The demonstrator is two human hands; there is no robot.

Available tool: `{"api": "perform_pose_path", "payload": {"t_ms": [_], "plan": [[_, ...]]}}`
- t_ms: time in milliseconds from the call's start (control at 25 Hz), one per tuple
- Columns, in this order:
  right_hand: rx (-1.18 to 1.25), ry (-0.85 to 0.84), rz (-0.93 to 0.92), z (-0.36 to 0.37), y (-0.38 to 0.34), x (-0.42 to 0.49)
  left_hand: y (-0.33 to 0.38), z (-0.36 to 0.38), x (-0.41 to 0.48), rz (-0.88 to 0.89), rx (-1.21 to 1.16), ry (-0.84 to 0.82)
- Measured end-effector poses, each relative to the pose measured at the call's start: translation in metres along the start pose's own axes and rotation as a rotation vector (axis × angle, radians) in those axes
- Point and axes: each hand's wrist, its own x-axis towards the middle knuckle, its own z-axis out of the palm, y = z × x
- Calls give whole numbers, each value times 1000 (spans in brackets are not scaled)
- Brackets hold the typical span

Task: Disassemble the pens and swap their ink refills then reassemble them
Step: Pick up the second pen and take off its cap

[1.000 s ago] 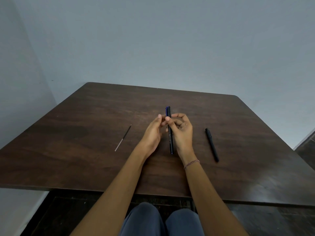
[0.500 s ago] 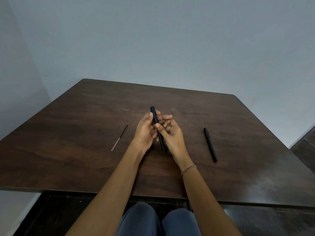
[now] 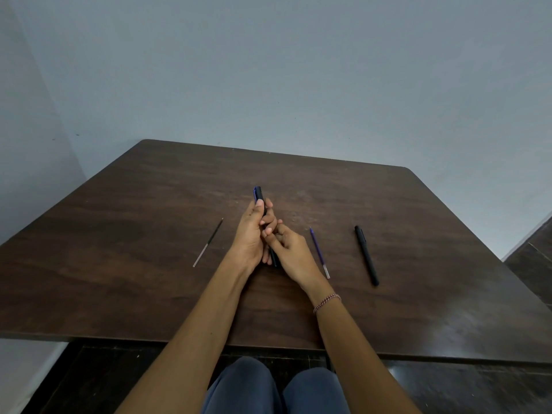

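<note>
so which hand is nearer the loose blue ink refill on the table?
Right. The right hand lies just beside the thin blue ink refill; the left hand, gripping the dark blue-capped pen, sits farther off, beyond the right hand.

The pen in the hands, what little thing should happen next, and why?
Probably the left hand keeps its grip on the pen while the right hand reaches across for the black refill lying left of the hands. The blue refill already lies out on the table, so the held barrel looks empty and ready for the other ink.
</note>
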Motion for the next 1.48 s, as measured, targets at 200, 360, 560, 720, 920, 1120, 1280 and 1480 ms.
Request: {"api": "perform_pose_path", "payload": {"t_ms": [200,360,560,720,920,1120,1280,1480], "plan": [[-38,-23,-69,1,-2,-1,0,-2,2,59,33,50],[-25,-10,-96,3,-1,0,3,-2,-1,112,31,100],[-57,163,-85,-2,-1,0,8,-12,4,228,128,277],[-133,294,-91,-4,1,3,9,-22,9,320,144,432],[-120,388,-50,-8,-1,3,11,-27,13,337,165,654],[-77,447,-75,-9,-5,0,5,-19,6,204,920,646],[-62,450,-68,-10,-6,-1,2,-20,4,134,1204,527],[-77,427,-48,-10,-6,-1,1,-15,1,131,1357,523]]}}
